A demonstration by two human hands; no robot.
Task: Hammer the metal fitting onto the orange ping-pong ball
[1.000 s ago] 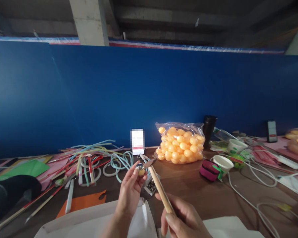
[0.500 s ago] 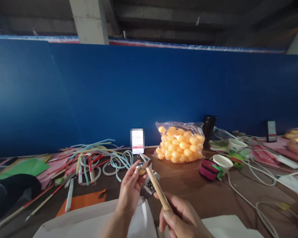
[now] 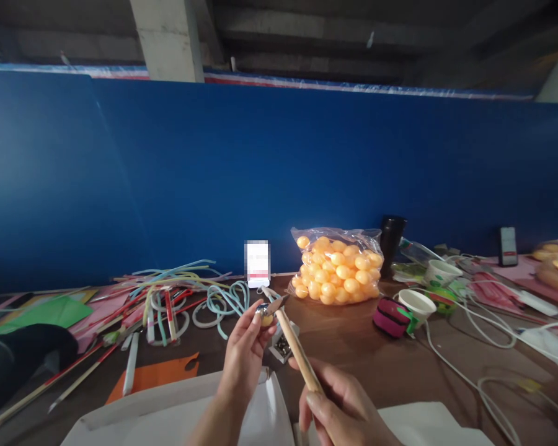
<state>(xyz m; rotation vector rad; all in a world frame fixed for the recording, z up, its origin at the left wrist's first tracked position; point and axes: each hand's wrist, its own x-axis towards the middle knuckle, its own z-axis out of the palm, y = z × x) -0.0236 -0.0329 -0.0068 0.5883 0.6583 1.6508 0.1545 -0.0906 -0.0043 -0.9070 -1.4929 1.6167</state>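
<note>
My left hand (image 3: 245, 347) is closed on a small round shiny object (image 3: 263, 314), silvery on top and yellowish below, held between thumb and fingers. Its exact kind is too small to make out. My right hand (image 3: 337, 396) wraps round the wooden handle of a small hammer (image 3: 299, 354). The hammer's dark, pointed head lies right at the shiny object's edge; whether they touch, I cannot tell. Behind the handle is a small open box (image 3: 281, 347) with little dark metal pieces inside, partly hidden.
A clear bag of orange balls (image 3: 337, 272) stands at the back. To its right are a black bottle (image 3: 392, 244), a purple pouch (image 3: 390, 319), paper cups (image 3: 417, 305) and white cables. Tubes, sticks and coloured paper (image 3: 46, 314) crowd the left. White sheets (image 3: 181, 412) lie in front.
The hammer's head has shifted slightly up and to the right beside the shiny object. Both hands keep their hold and have barely moved.
</note>
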